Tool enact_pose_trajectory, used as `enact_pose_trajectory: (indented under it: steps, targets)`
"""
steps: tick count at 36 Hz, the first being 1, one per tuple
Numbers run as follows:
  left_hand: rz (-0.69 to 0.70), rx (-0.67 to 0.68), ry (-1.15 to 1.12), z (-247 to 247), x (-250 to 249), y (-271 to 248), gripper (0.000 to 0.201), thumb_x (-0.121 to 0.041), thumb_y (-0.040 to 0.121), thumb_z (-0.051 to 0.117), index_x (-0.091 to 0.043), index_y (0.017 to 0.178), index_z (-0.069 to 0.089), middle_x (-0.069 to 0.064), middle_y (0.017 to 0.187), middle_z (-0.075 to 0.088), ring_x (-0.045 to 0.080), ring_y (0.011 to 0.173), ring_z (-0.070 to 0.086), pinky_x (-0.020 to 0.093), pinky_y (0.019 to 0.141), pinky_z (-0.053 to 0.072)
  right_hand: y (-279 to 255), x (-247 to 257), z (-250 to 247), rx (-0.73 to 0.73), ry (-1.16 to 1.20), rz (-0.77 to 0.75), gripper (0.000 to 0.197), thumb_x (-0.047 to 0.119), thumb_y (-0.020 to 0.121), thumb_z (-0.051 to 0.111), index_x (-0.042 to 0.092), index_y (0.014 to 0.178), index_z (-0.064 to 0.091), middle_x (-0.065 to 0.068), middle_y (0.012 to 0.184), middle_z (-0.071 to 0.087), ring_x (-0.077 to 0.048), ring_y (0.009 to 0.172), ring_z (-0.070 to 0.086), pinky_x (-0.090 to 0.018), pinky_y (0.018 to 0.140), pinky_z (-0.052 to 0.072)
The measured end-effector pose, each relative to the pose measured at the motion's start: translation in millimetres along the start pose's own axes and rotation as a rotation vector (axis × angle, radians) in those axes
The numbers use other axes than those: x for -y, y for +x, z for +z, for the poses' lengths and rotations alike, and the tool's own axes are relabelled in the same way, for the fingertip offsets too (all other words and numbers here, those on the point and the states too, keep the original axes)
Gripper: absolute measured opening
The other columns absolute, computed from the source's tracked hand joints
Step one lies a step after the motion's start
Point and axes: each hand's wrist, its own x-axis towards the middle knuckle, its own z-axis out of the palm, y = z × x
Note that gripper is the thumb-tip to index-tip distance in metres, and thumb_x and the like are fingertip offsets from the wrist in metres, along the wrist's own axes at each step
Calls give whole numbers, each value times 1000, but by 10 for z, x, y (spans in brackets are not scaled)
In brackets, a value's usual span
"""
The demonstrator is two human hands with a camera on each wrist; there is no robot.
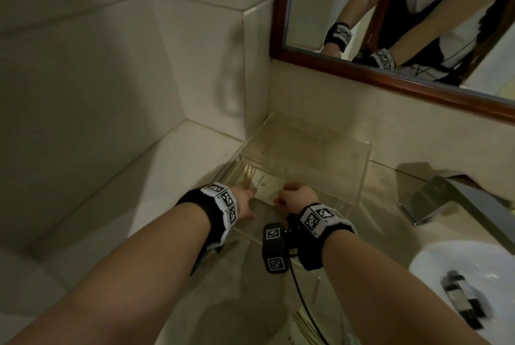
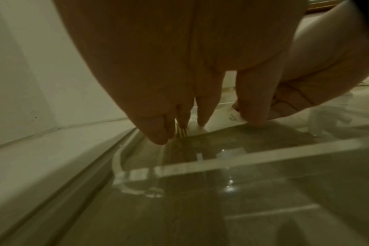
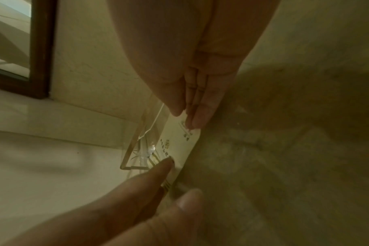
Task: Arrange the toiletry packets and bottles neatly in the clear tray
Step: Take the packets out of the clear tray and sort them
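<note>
While the pale packet [image 1: 269,188] lies flat in the clear tray [image 1: 359,160] near its left wall, long axis crosswise, striped end leftward, the left hand [image 1: 245,201] presses it with straight fingers; the right hand [image 1: 296,196] pinches its right end.

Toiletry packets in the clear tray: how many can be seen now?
1. A white packet lies flat at the tray's left end, with the left hand and right hand on it. The hands may hide others.
</note>
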Motion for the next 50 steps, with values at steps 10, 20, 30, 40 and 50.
enact_pose_trajectory:
  steps: [10,20,30,40,50]
  targets:
    - [20,36,-36,-49,34,116,79,-39,92,53,-16,151,7,7,160,-6,24,148,10,34,120,18,94,-102,53,-94,-9,-38,23,8,88,56,6,110,60,-8,76,66,-31,98,68,-42,93,53]
    - [32,16,-41,-128,15,176,81,-36,92,53,-11,151,5,6,160,-6,22,148,9,30,120,16,107,-187,30,-140,83,-37,19,6,86,62,5,105,65,-11,94,66,-21,87,64,-23,81,55]
    - [48,10,-42,-139,18,126,79,-34,93,53,-9,151,5,8,160,-8,20,149,3,26,120,11,-97,-224,49,-77,-313,-214,37,12,90,47,19,123,61,-5,126,62,-23,109,60,-26,89,46]
    - [45,56,55,-109,8,29,78,-40,92,53,-17,151,8,4,160,-9,22,149,-1,35,121,12,-144,-113,126,-17,-633,-235,46,25,94,50,21,140,45,-15,146,31,-31,129,44,-33,107,39]
    - [10,-9,-10,-131,-66,-114,78,-40,91,53,-18,151,9,5,160,1,21,148,10,32,121,14,-392,-48,-101,-5,-680,-186,48,33,93,51,29,140,42,-11,146,29,-30,127,46,-34,106,41]
